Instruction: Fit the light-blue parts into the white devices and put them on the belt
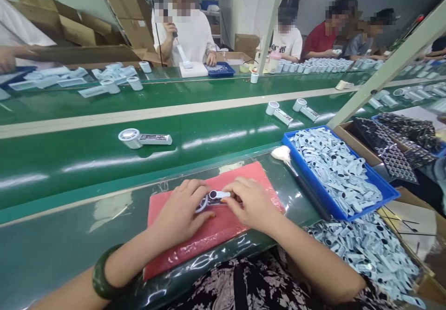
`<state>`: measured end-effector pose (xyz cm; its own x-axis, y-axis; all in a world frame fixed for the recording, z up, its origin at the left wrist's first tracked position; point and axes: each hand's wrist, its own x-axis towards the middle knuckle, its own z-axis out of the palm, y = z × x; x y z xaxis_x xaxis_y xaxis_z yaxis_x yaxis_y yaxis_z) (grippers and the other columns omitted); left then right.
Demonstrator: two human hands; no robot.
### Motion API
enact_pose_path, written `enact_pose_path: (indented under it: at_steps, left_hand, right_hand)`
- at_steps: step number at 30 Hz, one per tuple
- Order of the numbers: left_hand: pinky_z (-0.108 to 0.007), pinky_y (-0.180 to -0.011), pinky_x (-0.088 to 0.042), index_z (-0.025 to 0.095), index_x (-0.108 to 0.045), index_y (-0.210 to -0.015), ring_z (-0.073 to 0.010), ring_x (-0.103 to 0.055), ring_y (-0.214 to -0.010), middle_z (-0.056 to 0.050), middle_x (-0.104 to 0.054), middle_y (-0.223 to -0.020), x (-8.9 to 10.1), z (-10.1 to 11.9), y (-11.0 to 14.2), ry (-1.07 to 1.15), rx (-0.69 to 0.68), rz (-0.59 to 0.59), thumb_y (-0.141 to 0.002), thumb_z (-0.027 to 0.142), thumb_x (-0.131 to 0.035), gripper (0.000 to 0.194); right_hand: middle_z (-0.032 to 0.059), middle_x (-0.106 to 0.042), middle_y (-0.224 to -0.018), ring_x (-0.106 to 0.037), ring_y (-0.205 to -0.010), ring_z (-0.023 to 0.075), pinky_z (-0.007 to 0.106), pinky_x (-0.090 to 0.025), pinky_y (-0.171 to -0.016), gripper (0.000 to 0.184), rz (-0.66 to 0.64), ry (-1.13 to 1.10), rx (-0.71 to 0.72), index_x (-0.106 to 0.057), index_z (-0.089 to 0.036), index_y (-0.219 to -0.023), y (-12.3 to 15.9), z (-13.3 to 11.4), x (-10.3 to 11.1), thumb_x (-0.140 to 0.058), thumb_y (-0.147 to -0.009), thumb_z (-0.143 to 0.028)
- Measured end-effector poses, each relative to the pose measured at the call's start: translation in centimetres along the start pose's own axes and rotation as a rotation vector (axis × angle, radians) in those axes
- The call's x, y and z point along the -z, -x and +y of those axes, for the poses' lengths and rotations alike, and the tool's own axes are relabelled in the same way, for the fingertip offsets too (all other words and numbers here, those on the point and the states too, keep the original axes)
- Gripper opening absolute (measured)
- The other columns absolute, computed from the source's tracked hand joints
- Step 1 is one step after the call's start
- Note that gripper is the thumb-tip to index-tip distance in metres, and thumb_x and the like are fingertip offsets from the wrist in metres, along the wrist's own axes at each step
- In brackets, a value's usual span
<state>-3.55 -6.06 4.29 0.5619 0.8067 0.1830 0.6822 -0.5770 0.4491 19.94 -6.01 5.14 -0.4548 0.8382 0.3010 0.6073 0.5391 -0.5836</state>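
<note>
Both my hands rest on a pink mat (223, 228) at the near edge of the green bench. My left hand (181, 212), fingers curled, grips the round end of a small white device (211, 200). My right hand (252, 203) pinches a small pale blue part (220, 194) and presses it onto the device's handle. A dark green bangle (101, 275) sits on my left wrist.
A blue tray (385, 187) of several pale blue parts stands to the right, with a brush (292, 163) beside it and more parts in a bag (369, 249) below. Finished devices (144, 138) lie on the green conveyor (104, 156). Other people work across the belt.
</note>
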Motion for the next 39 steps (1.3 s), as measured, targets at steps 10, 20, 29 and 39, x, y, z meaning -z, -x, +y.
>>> enact_pose_path:
  at_steps: [10,20,29,39]
  left_hand:
    - [-0.04,-0.085,-0.044,0.026,-0.064,-0.105,-0.0231,-0.053,-0.099,-0.002,-0.063,-0.106,-0.3,1.2,-0.7,0.162,-0.007,0.129,-0.104,0.03,-0.05,0.015]
    - [-0.034,-0.079,-0.048,0.026,-0.067,-0.099,-0.0205,-0.057,-0.093,-0.002,-0.062,-0.099,-0.3,0.8,-0.9,0.194,0.047,0.137,-0.1,0.029,-0.054,0.014]
    - [-0.041,-0.086,-0.052,0.023,-0.063,-0.106,-0.0242,-0.061,-0.103,-0.005,-0.065,-0.11,0.2,2.9,0.6,-0.039,-0.106,0.134,-0.103,0.036,-0.051,0.018]
    - [-0.045,-0.09,-0.052,0.019,-0.058,-0.113,-0.0251,-0.059,-0.106,-0.006,-0.065,-0.113,-1.0,3.8,1.4,-0.117,-0.102,0.116,-0.104,0.024,-0.046,0.016]
  right_hand:
    - [0.0017,-0.065,-0.091,-0.058,-0.082,0.0168,0.033,-0.04,-0.075,0.008,-0.084,-0.012,-0.008,-0.067,-0.019,-0.101,-0.1,0.3,0.2,-0.061,-0.097,-0.023]
    - [0.0047,-0.066,-0.112,-0.06,-0.11,0.0213,0.039,-0.043,-0.092,0.002,0.128,-0.168,-0.057,-0.068,-0.022,-0.095,0.6,0.8,-2.3,-0.067,-0.096,-0.023]
    - [0.0001,-0.068,-0.114,-0.06,-0.111,0.0189,0.041,-0.039,-0.104,0.027,-0.138,-0.355,-0.086,-0.063,-0.024,-0.113,1.5,1.3,-0.9,-0.076,-0.089,-0.024]
    - [0.0035,-0.065,-0.12,-0.056,-0.115,0.0216,0.044,-0.04,-0.104,0.025,-0.269,-0.266,-0.145,-0.06,-0.022,-0.119,1.4,0.3,-0.5,-0.065,-0.095,-0.021]
